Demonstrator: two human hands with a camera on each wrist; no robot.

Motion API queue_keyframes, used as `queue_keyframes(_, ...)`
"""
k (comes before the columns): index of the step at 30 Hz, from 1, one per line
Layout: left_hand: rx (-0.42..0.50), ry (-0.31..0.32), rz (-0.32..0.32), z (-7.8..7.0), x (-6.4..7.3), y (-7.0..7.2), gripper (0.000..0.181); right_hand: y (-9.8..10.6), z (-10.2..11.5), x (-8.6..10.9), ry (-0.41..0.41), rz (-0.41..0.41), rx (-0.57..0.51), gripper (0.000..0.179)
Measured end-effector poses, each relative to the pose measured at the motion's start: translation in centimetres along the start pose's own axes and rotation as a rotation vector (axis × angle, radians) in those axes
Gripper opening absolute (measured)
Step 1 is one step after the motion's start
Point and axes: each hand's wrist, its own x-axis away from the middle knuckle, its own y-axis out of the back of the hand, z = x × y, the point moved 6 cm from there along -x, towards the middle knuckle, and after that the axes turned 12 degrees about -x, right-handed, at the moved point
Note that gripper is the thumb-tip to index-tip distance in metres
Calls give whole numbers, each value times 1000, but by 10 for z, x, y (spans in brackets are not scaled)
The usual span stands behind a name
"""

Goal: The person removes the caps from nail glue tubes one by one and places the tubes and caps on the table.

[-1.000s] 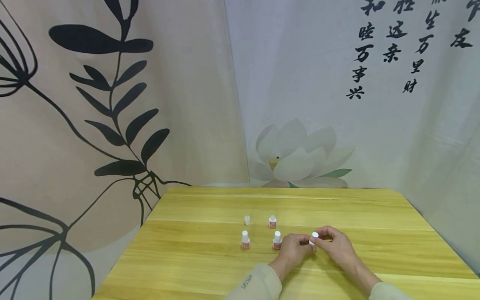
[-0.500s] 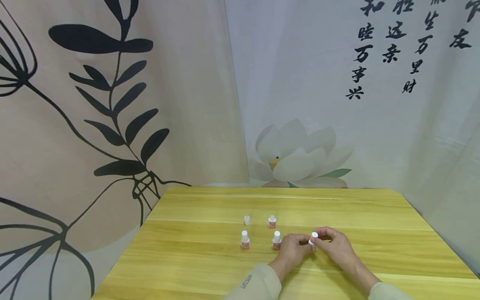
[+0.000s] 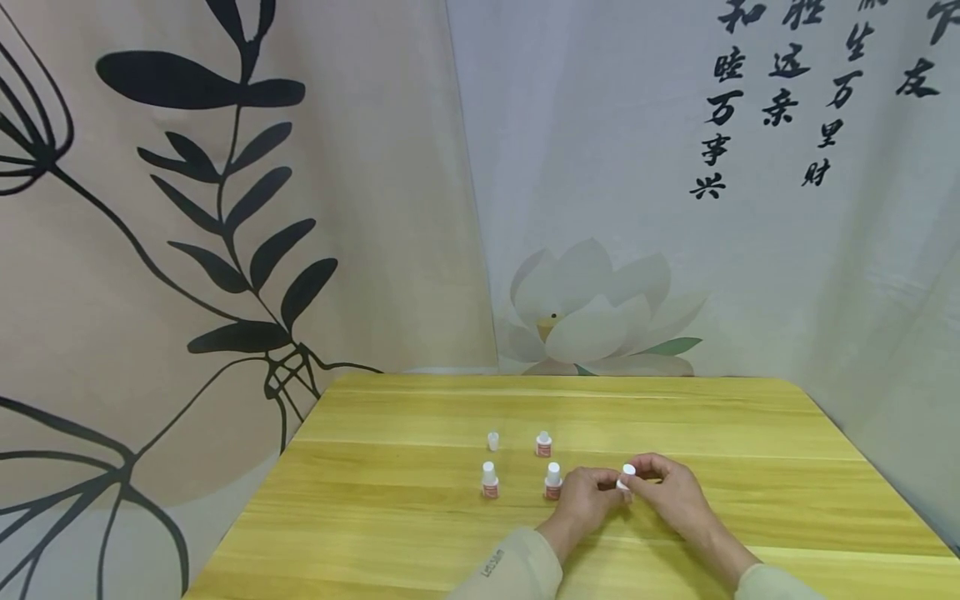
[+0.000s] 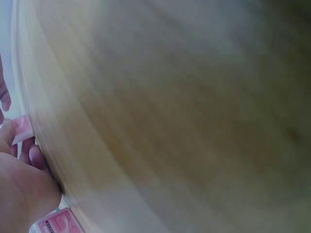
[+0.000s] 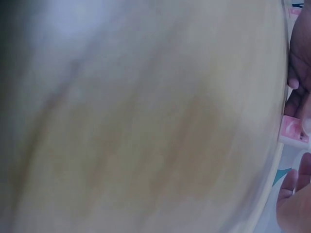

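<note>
A small white bottle with a pink label stands between my two hands, right of the others. My left hand grips its lower body between thumb and fingers. With thumb and index finger my right hand pinches the bottle's white cap. Fingers cover much of the bottle in the head view. Close to the left hand's knuckles stands a second capped bottle, its pink label showing low in the left wrist view.
A third capped bottle stands further left. Behind are a shorter bottle with a narrow tip and a small whitish translucent piece. All are on a wooden table, with a printed curtain behind its far edge.
Both hands keep their hold on the bottle and its cap, nearly still. The whole view drifts very slightly; the other bottles stay in place.
</note>
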Motion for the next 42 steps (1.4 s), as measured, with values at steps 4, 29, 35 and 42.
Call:
queue_keyframes(4,-2,-6,-4,1,-1,0,13,-1,0,0,2,6,-7,36)
queue_keyframes(29,-3,50,10,3,-3,-3,13,-1,-1,-2,-2,10,-1,38)
queue_keyframes(35,-16,48,12,2,-2,-2,12,0,-1,-2,2,5,0,38)
queue_keyframes(42,20,44,3,3,-2,-2,11,0,-1,-3,6,5,2,34)
